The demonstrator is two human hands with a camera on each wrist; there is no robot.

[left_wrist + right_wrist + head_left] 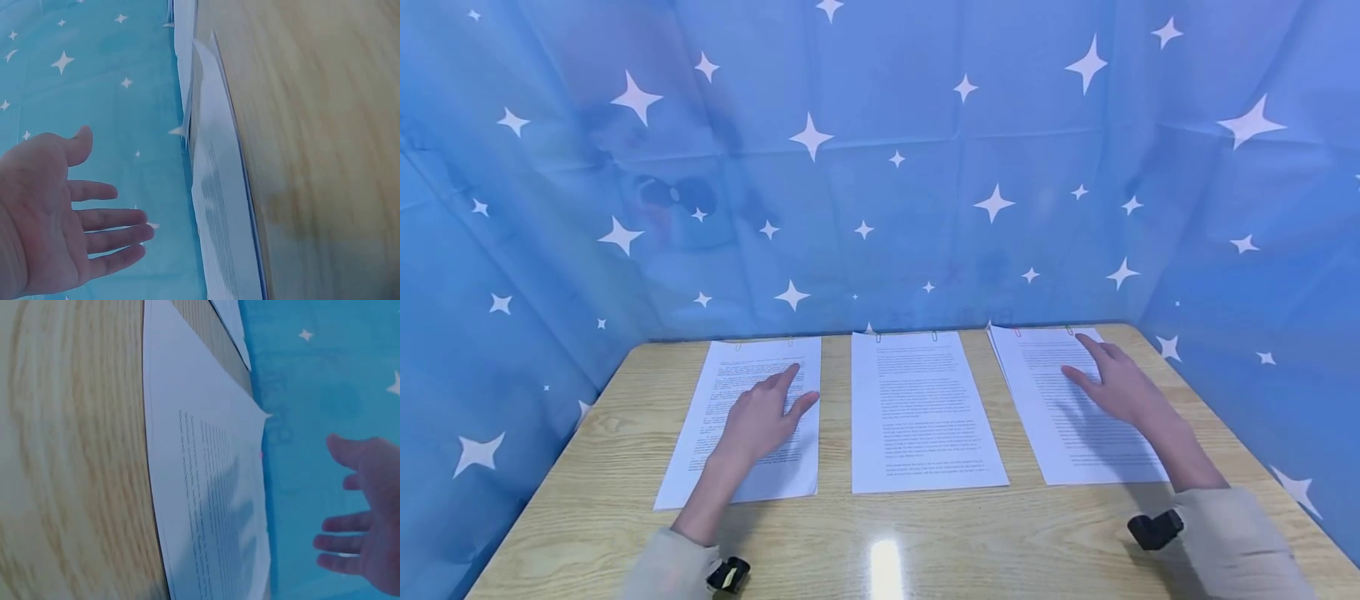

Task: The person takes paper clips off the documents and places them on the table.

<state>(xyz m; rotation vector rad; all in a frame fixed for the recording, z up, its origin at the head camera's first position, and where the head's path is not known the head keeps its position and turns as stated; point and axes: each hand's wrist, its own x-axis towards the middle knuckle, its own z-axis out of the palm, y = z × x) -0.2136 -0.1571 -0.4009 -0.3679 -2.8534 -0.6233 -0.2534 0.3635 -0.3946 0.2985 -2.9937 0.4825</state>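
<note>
Three stacks of printed paper lie side by side on a wooden table. My left hand [760, 421] hovers over the left stack [700, 462], fingers extended and thumb apart. In the left wrist view the same hand [53, 215] shows its palm and holds nothing. Over the right stack [1045, 408] my right hand [1120, 383] is raised with fingers spread, and its shadow falls on the print. The right wrist view shows that hand [375, 519] empty too. Between the hands lies the middle stack [925, 417], touched by neither.
Each stack has two paper clips at its far edge, among them a red clip [1018, 332] and a dark clip [935, 336]. Behind the wooden table [820, 542] hangs a blue curtain [880, 183] with white stars, which also runs along both sides.
</note>
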